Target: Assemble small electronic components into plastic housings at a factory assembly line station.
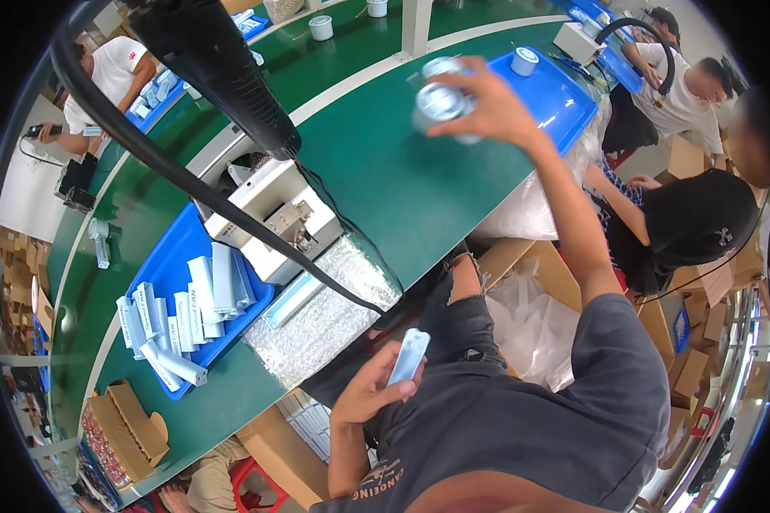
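Observation:
My left hand point(370, 392) is closed around a light blue handle-shaped part point(411, 355), held in front of my lap with its end pointing up. Out over the green bench, my right hand point(498, 107) grips a round silver-and-white part point(443, 101), smeared by motion; whether it is one piece or two stacked I cannot tell. Another light blue handle-shaped part point(293, 299) lies on a bubble-wrap sheet point(342, 278) at the bench edge. Several similar parts point(198, 299) are heaped in a blue tray point(164, 248) to the left.
A white-and-metal machine point(278, 218) with a thick black cable stands between tray and bubble wrap. A second blue tray point(565, 111) at the right holds a white round part point(524, 61). A cardboard box point(128, 432) stands at lower left. People sit close on my right.

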A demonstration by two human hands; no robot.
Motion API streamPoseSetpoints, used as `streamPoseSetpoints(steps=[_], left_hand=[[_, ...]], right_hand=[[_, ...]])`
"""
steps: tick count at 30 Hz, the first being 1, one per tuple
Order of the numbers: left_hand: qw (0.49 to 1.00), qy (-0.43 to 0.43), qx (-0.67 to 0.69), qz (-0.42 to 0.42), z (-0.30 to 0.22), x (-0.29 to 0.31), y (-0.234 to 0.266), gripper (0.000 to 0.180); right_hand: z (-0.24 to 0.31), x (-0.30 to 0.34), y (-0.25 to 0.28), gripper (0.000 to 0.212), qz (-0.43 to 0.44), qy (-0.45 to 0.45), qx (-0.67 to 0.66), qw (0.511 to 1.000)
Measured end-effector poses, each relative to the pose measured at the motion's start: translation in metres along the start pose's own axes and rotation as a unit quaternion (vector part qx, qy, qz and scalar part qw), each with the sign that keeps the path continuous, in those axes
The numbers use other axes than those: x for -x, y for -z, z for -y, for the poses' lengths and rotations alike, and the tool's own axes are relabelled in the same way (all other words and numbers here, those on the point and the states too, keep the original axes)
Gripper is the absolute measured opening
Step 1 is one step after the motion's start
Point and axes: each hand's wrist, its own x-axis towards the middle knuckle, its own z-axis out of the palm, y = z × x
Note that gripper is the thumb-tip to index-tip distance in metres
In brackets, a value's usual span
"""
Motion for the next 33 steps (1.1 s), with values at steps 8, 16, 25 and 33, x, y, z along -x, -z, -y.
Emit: streamPoseSetpoints(steps=[8, 16, 25, 33], left_hand=[[0.966, -0.150, -0.054, -0.203, -0.004, 0.021, 0.003, 0.049], [0.932, -0.244, -0.035, -0.265, -0.003, 0.027, -0.005, 0.044], [0.875, -0.315, -0.081, -0.358, -0.031, 0.013, 0.004, 0.052], [0.829, -0.358, 0.019, -0.429, -0.042, 0.011, 0.015, 0.040]], right_hand=[[0.040, 0.008, -0.039, 0.075, 0.158, 0.001, -0.042, 0.986], [-0.007, 0.032, -0.022, 0.064, 0.036, -0.306, -0.168, 0.936], [0.022, 0.063, -0.069, 0.042, -0.027, -0.197, -0.292, 0.936], [0.063, 0.078, -0.066, 0.035, -0.165, -0.135, -0.537, 0.816]])
